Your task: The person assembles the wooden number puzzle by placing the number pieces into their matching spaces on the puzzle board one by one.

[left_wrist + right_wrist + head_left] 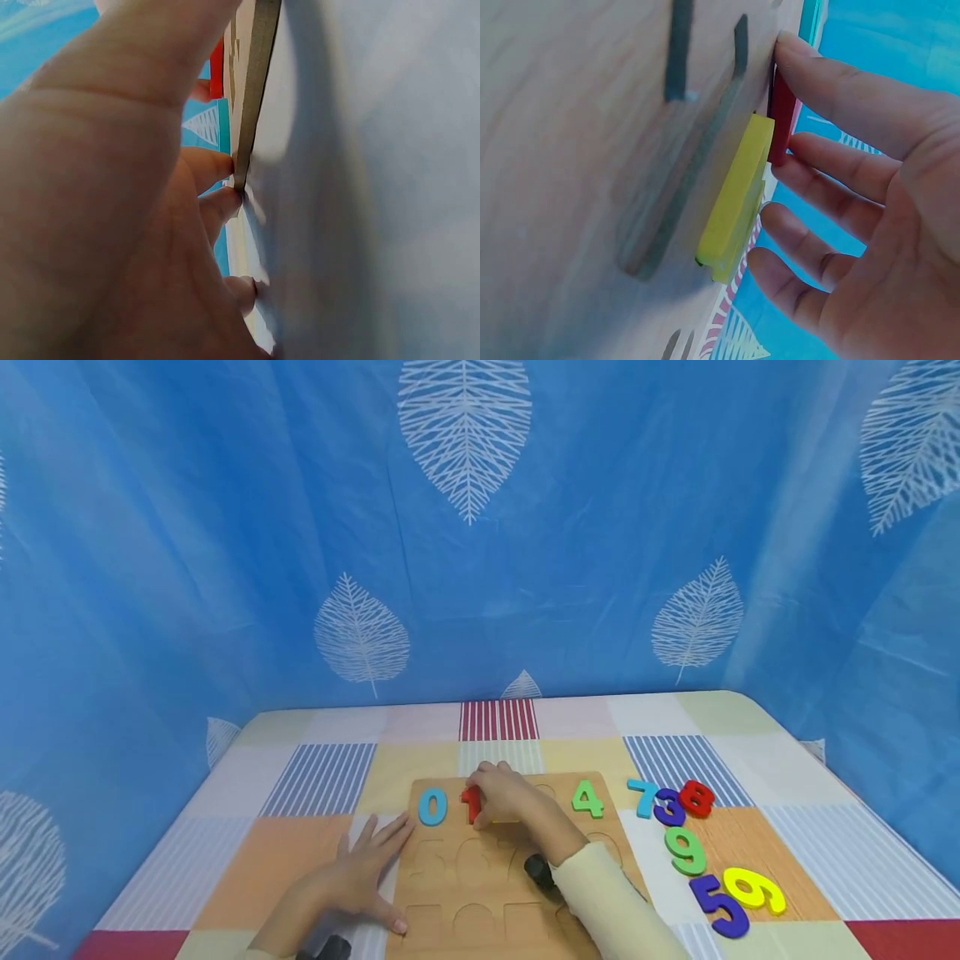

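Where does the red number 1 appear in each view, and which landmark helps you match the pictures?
Head: the red 1 is below centre, just right of the blue 0, held by the right hand.
Left wrist: the red 1 is a narrow strip near the top, left of centre.
Right wrist: the red 1 is right of centre, in the upper half.
Shared landmark: the wooden board.

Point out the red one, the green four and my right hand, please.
Red one [473,807]: head view, on its visible stem.
Green four [590,804]: head view, near where its strokes cross.
Right hand [506,793]: head view, on the back of the hand.
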`<control>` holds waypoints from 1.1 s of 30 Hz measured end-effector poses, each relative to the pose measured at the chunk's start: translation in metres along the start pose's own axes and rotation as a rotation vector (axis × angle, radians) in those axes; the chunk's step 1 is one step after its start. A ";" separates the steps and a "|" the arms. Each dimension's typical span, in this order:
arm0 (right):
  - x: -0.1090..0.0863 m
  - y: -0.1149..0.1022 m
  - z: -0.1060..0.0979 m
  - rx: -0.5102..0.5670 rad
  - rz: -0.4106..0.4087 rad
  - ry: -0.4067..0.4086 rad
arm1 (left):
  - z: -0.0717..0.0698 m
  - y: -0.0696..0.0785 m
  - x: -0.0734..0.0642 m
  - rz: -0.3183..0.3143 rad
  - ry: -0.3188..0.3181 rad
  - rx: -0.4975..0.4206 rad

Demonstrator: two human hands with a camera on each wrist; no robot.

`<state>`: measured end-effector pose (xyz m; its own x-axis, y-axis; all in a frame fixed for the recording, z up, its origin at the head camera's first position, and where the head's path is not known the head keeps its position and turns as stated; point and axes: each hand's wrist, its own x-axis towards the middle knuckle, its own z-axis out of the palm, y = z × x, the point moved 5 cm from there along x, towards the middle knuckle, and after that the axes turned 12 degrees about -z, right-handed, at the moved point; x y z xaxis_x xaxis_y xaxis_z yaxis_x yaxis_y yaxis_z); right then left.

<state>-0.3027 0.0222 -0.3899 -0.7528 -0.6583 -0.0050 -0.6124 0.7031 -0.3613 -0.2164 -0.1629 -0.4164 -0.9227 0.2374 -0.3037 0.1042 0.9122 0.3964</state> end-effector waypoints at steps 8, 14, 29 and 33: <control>0.008 0.000 -0.007 -0.020 -0.013 -0.009 | -0.008 0.001 0.006 0.005 0.026 0.004; 0.007 0.003 -0.003 -0.025 0.026 -0.046 | -0.003 0.001 0.008 -0.004 0.003 0.016; 0.011 0.002 0.000 -0.016 0.019 -0.060 | -0.003 -0.003 0.007 -0.022 0.010 0.000; 0.006 0.007 0.000 -0.026 0.008 -0.053 | -0.002 0.000 0.009 -0.023 -0.008 -0.005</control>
<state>-0.3110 0.0233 -0.3920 -0.7445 -0.6652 -0.0576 -0.6128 0.7150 -0.3364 -0.2254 -0.1617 -0.4174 -0.9219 0.2194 -0.3195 0.0814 0.9156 0.3937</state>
